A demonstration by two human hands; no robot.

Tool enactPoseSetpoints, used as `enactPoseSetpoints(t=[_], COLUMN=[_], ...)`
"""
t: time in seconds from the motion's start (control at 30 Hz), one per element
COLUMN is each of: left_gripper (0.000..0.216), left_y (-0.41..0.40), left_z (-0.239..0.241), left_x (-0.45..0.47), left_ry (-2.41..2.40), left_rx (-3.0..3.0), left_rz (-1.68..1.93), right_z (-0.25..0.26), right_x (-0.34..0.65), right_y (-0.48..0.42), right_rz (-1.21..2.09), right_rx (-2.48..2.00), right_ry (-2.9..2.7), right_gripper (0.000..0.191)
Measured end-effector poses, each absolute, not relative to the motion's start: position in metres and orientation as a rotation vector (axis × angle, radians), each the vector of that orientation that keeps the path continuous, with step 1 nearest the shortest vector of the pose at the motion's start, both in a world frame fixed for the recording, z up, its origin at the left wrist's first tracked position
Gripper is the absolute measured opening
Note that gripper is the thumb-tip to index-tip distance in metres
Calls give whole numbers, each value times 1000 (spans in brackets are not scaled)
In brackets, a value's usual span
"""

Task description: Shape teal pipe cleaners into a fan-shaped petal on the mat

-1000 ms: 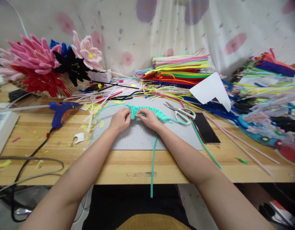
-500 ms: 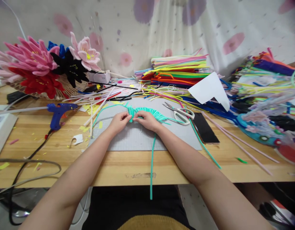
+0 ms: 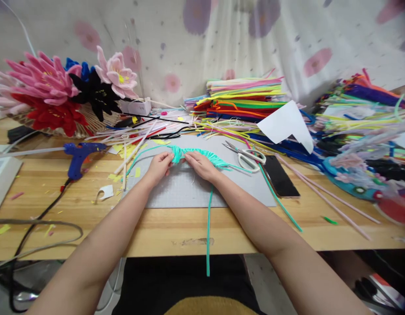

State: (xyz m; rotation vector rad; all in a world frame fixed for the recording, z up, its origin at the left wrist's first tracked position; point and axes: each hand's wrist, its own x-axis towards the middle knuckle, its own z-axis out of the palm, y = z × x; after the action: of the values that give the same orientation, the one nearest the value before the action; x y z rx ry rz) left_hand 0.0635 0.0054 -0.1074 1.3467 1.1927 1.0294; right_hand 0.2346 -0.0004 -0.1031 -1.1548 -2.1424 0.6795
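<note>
My left hand (image 3: 160,166) and my right hand (image 3: 201,165) meet over a grey cutting mat (image 3: 189,192) on the wooden table (image 3: 90,218). Both pinch a bundle of looped teal pipe cleaners (image 3: 202,154) that fans out to the right behind my right hand. One long teal stem (image 3: 209,232) runs from under my right wrist down past the table's front edge. Both hands have their fingers closed on the teal bundle.
White-handled scissors (image 3: 246,156) and a black phone (image 3: 281,176) lie right of the mat. A blue glue gun (image 3: 79,153) with its cable lies left. Pipe-cleaner flowers (image 3: 58,89) stand back left, with stacks of coloured pipe cleaners (image 3: 244,96) behind and at right.
Both hands stay on the teal bundle; the fingers have shifted slightly along it. The view has tilted a little.
</note>
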Motion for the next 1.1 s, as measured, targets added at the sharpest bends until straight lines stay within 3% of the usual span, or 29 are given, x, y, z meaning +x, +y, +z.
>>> enactPoseSetpoints(t=[0.2,0.63,0.8,0.97,1.1], left_gripper=[24,22,30,31,33], left_y=[5,4,8,6,5], left_z=[-108,-101,-108,-106,-102], left_x=[64,61,58,58,53], left_ry=[1264,1174,1227,1209,1221], left_rx=[1371,1347,1680,1869,1965], left_rz=[1018,852,941,851,814], right_z=[-107,-109,-107,-111,-111], right_x=[231,228,223,219,222], right_y=[0,0,-2,2,4], right_rz=[711,403,278,399,303], right_rx=[-1080,-1204,-1016,-1055,-1095], right_ry=[-2221,-2207,-2116,-2146,-2184], right_gripper=[28,19,40,34,32])
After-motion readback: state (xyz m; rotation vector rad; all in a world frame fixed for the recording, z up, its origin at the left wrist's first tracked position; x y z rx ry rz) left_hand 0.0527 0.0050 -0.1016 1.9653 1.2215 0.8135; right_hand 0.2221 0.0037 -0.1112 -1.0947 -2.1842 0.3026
